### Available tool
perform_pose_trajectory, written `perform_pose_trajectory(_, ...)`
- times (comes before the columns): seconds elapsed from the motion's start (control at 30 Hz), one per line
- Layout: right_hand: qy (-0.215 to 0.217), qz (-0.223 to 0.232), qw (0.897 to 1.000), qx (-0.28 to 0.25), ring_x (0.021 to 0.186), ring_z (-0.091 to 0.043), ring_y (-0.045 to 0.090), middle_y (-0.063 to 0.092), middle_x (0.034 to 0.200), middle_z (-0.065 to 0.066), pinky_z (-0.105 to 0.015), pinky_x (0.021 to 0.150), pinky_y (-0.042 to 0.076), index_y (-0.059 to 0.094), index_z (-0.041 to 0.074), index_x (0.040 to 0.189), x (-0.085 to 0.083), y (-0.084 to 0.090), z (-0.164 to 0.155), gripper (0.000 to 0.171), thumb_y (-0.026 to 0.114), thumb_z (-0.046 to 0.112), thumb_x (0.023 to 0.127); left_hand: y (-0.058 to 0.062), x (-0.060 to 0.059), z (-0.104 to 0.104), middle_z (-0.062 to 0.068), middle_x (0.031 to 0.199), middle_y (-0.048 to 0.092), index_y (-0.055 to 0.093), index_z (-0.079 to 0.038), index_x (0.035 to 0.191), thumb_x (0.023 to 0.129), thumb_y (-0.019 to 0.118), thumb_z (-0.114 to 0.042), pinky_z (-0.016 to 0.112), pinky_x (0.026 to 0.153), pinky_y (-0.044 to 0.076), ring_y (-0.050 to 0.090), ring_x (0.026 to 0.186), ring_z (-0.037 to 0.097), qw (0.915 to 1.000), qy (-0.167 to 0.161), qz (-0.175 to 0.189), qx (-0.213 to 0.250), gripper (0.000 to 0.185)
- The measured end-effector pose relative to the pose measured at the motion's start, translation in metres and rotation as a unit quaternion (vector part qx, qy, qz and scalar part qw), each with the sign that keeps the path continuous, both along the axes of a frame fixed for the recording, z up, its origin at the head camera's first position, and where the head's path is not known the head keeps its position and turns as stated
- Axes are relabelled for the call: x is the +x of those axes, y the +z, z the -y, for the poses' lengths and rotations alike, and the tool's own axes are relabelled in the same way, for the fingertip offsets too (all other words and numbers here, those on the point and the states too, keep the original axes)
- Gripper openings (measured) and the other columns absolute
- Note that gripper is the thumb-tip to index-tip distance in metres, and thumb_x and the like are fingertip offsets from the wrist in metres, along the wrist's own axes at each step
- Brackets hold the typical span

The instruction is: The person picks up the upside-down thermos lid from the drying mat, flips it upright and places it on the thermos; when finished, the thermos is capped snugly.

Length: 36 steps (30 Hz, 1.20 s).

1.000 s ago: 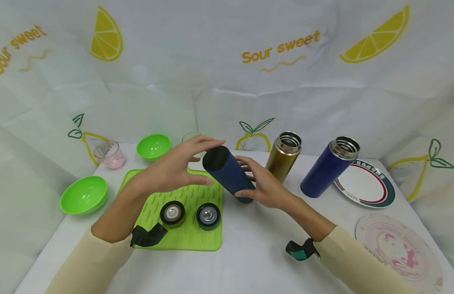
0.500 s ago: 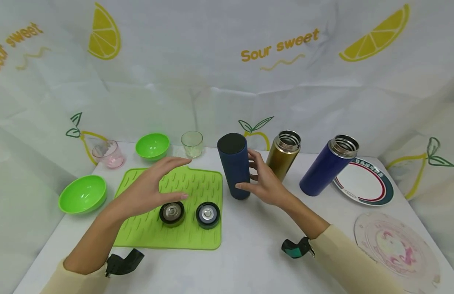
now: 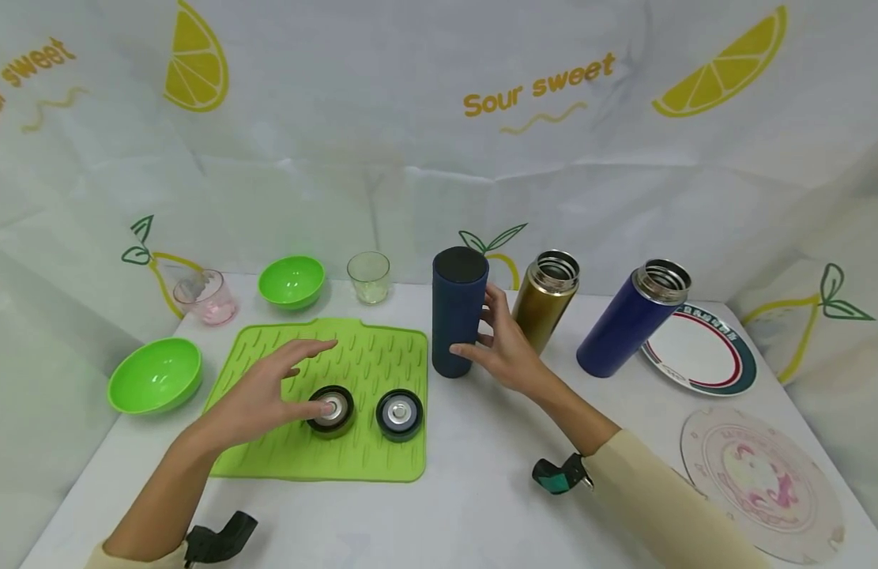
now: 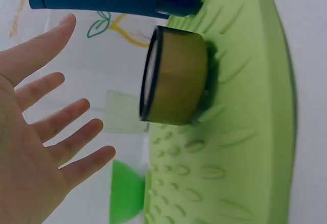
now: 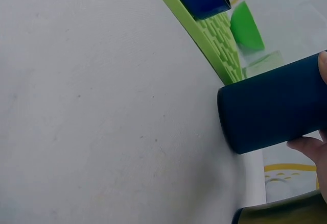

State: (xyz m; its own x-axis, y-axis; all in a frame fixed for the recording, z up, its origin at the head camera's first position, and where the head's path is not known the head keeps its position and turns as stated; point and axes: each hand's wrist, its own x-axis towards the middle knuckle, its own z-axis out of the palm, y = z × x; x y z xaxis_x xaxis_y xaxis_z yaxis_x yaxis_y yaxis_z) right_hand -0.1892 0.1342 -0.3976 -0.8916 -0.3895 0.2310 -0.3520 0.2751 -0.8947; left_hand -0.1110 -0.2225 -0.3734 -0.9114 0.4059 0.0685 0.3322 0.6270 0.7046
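Note:
A dark navy bottle (image 3: 457, 304) stands closed end up on the white table (image 3: 481, 490), just right of the green ridged mat (image 3: 382, 356). My right hand (image 3: 490, 340) grips its lower half, thumb in front and fingers behind; the right wrist view shows the bottle (image 5: 271, 106) with a fingertip on it. My left hand (image 3: 303, 379) hovers open over the mat, fingers spread, its thumb by a gold-sided lid (image 3: 332, 411). In the left wrist view the open palm (image 4: 36, 147) is apart from that lid (image 4: 176, 76). A blue lid (image 3: 399, 413) lies beside the gold one.
An open gold bottle (image 3: 548, 299) and an open blue bottle (image 3: 632, 320) stand right of the navy one. Two plates (image 3: 702, 352) (image 3: 759, 482) lie at the right. Two green bowls (image 3: 154, 373) (image 3: 291, 280), a pink cup (image 3: 204, 296) and a clear cup (image 3: 369, 276) sit at the left and back.
The right hand tipped the navy bottle from a slant to upright and set it on the table. The left hand left the bottle and dropped toward the gold lid.

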Motion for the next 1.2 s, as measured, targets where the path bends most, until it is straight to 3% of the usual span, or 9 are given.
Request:
perform_pose_trajectory(0.43, 0.001, 0.012, 1.000, -0.007, 0.150, -0.045, 0.038, 0.026, 0.164, -0.020, -0.064, 0.111, 0.045, 0.008, 0.016, 0.159, -0.007, -0.003, 0.008, 0.103, 0.078, -0.001, 0.086, -0.020, 0.006, 0.007, 0.013, 0.150, 0.053, 0.048, -0.013, 0.150, 0.073, 0.091, -0.034, 0.062, 0.108, 0.048, 0.051, 0.135, 0.044, 0.9991, -0.001, 0.039, -0.015, 0.091)
perform_pose_trajectory(0.73, 0.004, 0.011, 1.000, -0.013, 0.149, -0.046, 0.039, 0.026, 0.165, -0.020, -0.064, 0.111, 0.046, 0.007, 0.016, 0.159, -0.007, -0.004, 0.005, 0.104, 0.077, -0.003, 0.086, -0.031, 0.003, 0.008, 0.009, 0.147, 0.056, 0.053, -0.014, 0.147, 0.068, 0.094, -0.032, 0.063, 0.112, 0.044, 0.052, 0.136, 0.040, 0.9970, -0.009, 0.074, -0.024, 0.091)
perform_pose_trajectory(0.97, 0.008, 0.009, 1.000, -0.017, 0.148, -0.046, 0.040, 0.026, 0.164, -0.020, -0.064, 0.111, 0.046, 0.007, 0.016, 0.159, -0.007, -0.006, 0.004, 0.104, 0.077, -0.005, 0.085, -0.036, 0.006, 0.008, 0.011, 0.143, 0.060, 0.055, -0.013, 0.145, 0.070, 0.093, -0.032, 0.064, 0.113, 0.042, 0.053, 0.136, 0.041, 0.9972, -0.016, 0.069, -0.024, 0.086)
perform_pose_trajectory(1.2, 0.010, 0.011, 1.000, -0.018, 0.147, -0.047, 0.041, 0.026, 0.165, -0.021, -0.064, 0.110, 0.046, 0.006, 0.016, 0.159, -0.007, -0.006, 0.004, 0.104, 0.077, -0.005, 0.085, -0.038, 0.006, 0.005, 0.011, 0.140, 0.064, 0.061, -0.013, 0.139, 0.073, 0.091, -0.028, 0.063, 0.112, 0.044, 0.056, 0.133, 0.041, 0.9979, 0.004, 0.060, -0.025, 0.075)
